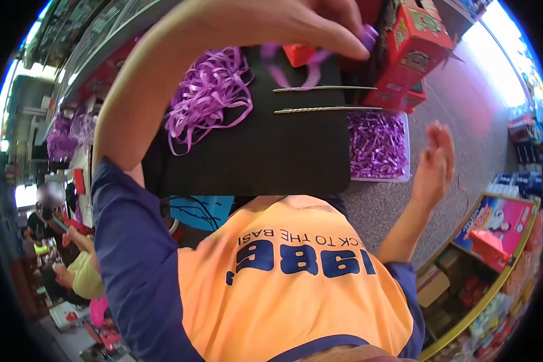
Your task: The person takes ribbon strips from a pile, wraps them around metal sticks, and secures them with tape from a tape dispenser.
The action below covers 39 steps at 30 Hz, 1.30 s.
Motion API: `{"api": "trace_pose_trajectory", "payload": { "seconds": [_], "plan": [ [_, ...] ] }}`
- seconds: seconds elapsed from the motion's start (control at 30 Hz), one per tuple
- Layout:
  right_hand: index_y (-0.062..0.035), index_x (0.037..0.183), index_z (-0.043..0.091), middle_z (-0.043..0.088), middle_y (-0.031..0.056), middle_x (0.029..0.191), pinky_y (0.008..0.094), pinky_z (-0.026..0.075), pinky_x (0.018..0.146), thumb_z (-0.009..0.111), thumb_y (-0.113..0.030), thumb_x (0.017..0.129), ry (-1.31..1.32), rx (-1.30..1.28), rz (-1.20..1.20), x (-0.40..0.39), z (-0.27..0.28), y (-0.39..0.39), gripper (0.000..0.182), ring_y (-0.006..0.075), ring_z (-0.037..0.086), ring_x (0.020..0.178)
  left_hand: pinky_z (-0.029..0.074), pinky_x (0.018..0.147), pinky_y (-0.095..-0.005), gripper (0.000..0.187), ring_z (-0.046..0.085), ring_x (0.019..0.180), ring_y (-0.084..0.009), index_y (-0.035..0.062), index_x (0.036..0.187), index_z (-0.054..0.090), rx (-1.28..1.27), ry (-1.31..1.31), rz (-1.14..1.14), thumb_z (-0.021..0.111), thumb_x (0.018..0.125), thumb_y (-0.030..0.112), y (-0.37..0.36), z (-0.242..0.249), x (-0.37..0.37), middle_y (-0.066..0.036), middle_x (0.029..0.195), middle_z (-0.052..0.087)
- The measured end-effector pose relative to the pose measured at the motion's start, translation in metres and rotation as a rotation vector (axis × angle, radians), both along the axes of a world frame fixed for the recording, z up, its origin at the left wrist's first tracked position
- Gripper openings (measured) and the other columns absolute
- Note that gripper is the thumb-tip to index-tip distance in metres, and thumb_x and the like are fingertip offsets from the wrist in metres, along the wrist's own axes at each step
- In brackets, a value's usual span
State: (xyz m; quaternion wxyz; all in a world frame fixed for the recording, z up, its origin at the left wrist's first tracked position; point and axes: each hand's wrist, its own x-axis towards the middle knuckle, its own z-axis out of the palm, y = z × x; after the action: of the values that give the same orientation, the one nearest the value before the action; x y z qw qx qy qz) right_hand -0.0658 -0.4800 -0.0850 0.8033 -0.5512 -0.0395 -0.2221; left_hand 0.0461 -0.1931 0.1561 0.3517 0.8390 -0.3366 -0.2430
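My left hand [295, 24] reaches across the top of the view, its fingers pinched on a strip of purple ribbon [368, 37] that trails down over a black board [265, 151] on my lap. A loose heap of purple ribbon [211, 90] lies on the board's left part. Two thin metal rods [326, 99] lie across its right part, one above the other. My right hand [434, 160] is raised off to the right over the floor, fingers apart and holding nothing. A white tray [408, 151] of small purple ribbon pieces sits between it and the board.
Red cardboard boxes [416, 48] stand on the floor beyond the tray. A display stand with colourful packets [495, 223] is at the lower right. Another person [48, 211] sits at the left with more purple ribbon [66, 133] behind them. My orange shirt [295, 283] fills the bottom.
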Motion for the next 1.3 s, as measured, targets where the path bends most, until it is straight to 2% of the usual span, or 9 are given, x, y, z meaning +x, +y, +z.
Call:
{"api": "trace_pose_trajectory", "payload": {
  "seconds": [0.03,0.1,0.2,0.33,0.57,0.97,1.07,1.13,1.3],
  "plan": [
    [0.0026,0.13,0.046,0.05,0.0188,0.131,0.0199,0.041,0.07,0.046,-0.014,0.094,-0.113,0.004,0.059,0.004,0.029,0.012,0.039,0.0198,0.055,0.11,0.052,0.069,-0.0261,0.02,0.061,0.073,-0.0088,0.0047,0.094,0.07,-0.034,0.182,-0.094,0.068,0.084,0.022,-0.015,-0.015,0.012,-0.008,0.084,0.068],
    [0.0033,0.13,0.046,0.052,0.0189,0.128,0.0185,0.04,0.068,0.044,-0.017,0.096,-0.206,-0.017,0.117,0.012,0.073,0.034,0.039,0.017,0.054,0.112,0.048,0.069,-0.0227,0.024,0.063,0.077,-0.0124,-0.0006,0.09,0.068,0.094,-0.3,-0.276,0.063,0.085,0.022,-0.047,-0.03,0.003,-0.005,0.078,0.066],
    [0.0031,0.127,0.05,0.058,0.0166,0.118,0.0178,0.04,0.065,0.045,-0.017,0.096,-0.136,-0.208,0.154,0.025,0.089,0.033,0.037,0.0122,0.057,0.103,0.048,0.06,-0.0236,0.025,0.061,0.067,-0.0113,-0.002,0.083,0.069,-0.076,-0.047,-0.324,0.067,0.081,0.023,-0.086,-0.059,0.015,-0.005,0.07,0.064],
    [0.0021,0.117,0.059,0.066,0.0042,0.088,0.0163,0.043,0.063,0.053,-0.014,0.093,0.179,-0.124,0.101,0.025,0.079,0.023,0.029,0.0058,0.059,0.076,0.043,0.059,-0.0202,0.022,0.055,0.068,-0.006,-0.0002,0.095,0.066,-0.184,0.115,-0.432,0.063,0.087,0.02,-0.112,-0.096,0.037,-0.001,0.078,0.062],
    [0.0013,0.105,0.065,0.067,0.0035,0.083,0.0192,0.045,0.066,0.062,-0.014,0.087,0.471,-0.542,0.03,0.037,0.022,-0.003,0.023,0.0059,0.058,0.073,0.046,0.07,-0.0267,0.02,0.057,0.076,-0.0131,-0.0012,0.096,0.064,-0.067,-0.078,-0.516,0.06,0.086,0.016,-0.131,-0.176,0.075,-0.005,0.079,0.062],
    [-0.004,0.096,0.066,0.067,0.0039,0.083,0.016,0.041,0.053,0.065,-0.017,0.086,0.56,0.146,0.411,0.111,-0.075,0.024,0.016,0.0055,0.058,0.07,0.045,0.075,-0.0319,0.024,0.06,0.083,-0.0221,0.0007,0.098,0.063,0.108,-0.153,-0.361,0.057,0.083,0.018,-0.095,-0.227,0.132,-0.011,0.086,0.064],
    [-0.005,0.094,0.066,0.067,0.004,0.083,0.015,0.04,0.052,0.066,-0.017,0.086,0.567,0.182,0.42,0.115,-0.087,0.038,0.014,0.0057,0.059,0.068,0.046,0.076,-0.0336,0.023,0.06,0.086,-0.0251,0.0008,0.098,0.064,0.093,-0.228,-0.24,0.057,0.083,0.016,-0.078,-0.23,0.12,-0.012,0.088,0.063],
    [-0.0055,0.093,0.066,0.066,0.0029,0.08,0.015,0.039,0.049,0.066,-0.017,0.085,0.556,0.229,0.398,0.117,-0.094,0.048,0.014,0.0054,0.058,0.065,0.047,0.078,-0.035,0.023,0.06,0.09,-0.0277,0.0011,0.098,0.065,-0.188,-0.509,0.079,0.058,0.081,0.014,-0.07,-0.237,0.104,-0.014,0.091,0.062],
    [-0.005,0.093,0.065,0.066,0.0023,0.079,0.0143,0.039,0.05,0.066,-0.017,0.086,0.56,0.247,0.431,0.113,-0.096,0.054,0.014,0.0044,0.057,0.063,0.048,0.078,-0.0335,0.021,0.062,0.091,-0.028,0.0019,0.095,0.066,-0.129,-0.46,0.283,0.061,0.079,0.014,-0.063,-0.219,0.057,-0.016,0.092,0.064]
  ]
}}
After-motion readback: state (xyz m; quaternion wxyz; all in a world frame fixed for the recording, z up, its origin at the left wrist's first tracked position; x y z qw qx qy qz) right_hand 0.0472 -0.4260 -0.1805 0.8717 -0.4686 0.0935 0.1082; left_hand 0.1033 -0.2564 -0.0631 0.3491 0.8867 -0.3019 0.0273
